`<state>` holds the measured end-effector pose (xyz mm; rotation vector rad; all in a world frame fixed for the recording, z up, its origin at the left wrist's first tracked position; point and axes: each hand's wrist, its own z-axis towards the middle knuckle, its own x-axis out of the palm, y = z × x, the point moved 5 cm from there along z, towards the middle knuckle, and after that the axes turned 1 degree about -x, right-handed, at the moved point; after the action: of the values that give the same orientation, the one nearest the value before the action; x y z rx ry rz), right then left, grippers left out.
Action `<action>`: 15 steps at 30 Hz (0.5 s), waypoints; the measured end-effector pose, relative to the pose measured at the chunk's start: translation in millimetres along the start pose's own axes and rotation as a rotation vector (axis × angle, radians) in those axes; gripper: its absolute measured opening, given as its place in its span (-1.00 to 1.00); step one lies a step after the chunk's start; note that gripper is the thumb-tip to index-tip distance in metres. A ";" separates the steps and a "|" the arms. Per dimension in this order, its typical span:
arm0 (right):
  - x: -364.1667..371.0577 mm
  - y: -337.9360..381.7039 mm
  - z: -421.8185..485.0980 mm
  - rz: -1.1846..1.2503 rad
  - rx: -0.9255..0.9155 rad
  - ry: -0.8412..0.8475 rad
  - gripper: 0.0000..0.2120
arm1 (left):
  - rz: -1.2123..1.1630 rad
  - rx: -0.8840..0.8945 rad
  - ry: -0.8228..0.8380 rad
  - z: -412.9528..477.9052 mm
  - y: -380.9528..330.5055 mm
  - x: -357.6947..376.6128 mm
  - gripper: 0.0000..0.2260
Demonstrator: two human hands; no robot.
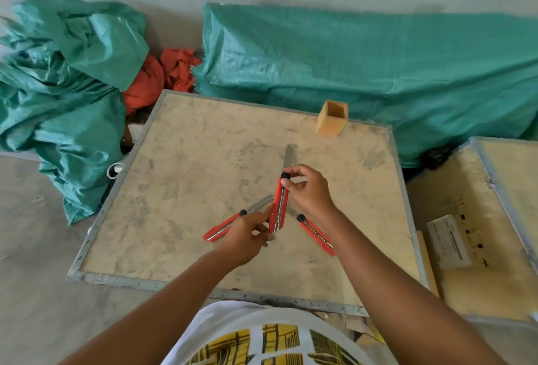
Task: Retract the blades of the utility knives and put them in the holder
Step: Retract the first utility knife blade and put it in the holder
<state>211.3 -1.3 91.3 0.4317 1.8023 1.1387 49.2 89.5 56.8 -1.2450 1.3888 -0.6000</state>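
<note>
Three red utility knives with black knobs are over a wooden crate top [186, 161]. The middle knife [279, 207] points away from me with its long grey blade extended. My left hand [247, 233] grips its lower end. My right hand [308, 190] pinches the black knob at its upper end. A second knife [221, 226] lies at the left with its blade out, partly under my left hand. The third knife [316, 233] lies at the right, partly hidden by my right wrist. The square wooden holder [332, 118] stands empty at the crate's far edge.
Green woven tarps [378, 73] are heaped behind and to the left of the crate, with orange cloth [163, 73] between them. A second crate [477, 233] with a white box [448, 242] on it sits at the right. The floor is grey concrete.
</note>
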 end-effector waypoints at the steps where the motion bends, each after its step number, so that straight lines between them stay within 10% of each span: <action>1: -2.9 4.6 2.5 0.013 -0.002 -0.012 -0.80 | -0.029 0.011 0.003 3.5 -3.6 -4.5 -0.40; 15: -20.7 47.4 6.6 0.130 -0.136 0.153 -0.78 | -0.296 0.089 -0.084 35.8 -46.8 -51.8 -0.44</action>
<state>219.2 11.9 141.1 0.3946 1.8353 1.4085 88.9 132.0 109.5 -1.3983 1.1043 -0.7943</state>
